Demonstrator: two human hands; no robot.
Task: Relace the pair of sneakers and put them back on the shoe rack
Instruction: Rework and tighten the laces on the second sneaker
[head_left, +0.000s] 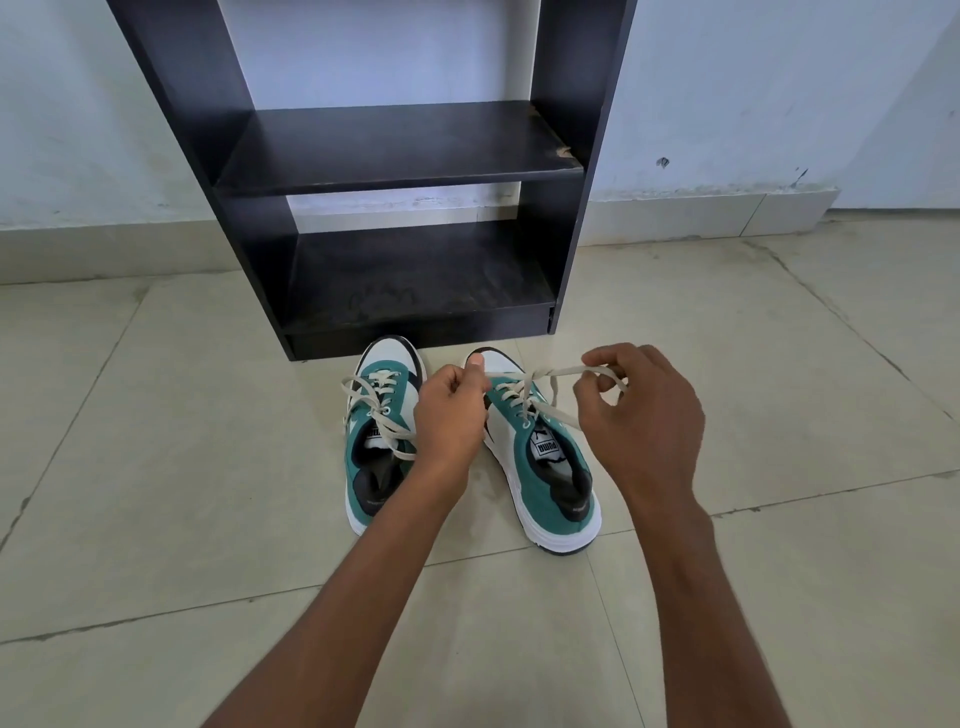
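Two teal-and-white sneakers stand side by side on the floor, toes toward the rack. The left sneaker (382, 441) has cream laces threaded through, with loose ends lying over it. Above the right sneaker (545, 467), my left hand (452, 410) pinches one end of its cream lace (540, 410) near the toe. My right hand (644, 410) holds the other end, pulled up and to the right. The lace runs taut between both hands. The dark shoe rack (400, 150) stands just behind the sneakers, both shelves bare.
Pale floor tiles (156, 467) spread on all sides of the shoes. A light wall (779, 104) with a tiled skirting runs behind the rack. The rack's lower shelf (415, 280) sits close above the floor.
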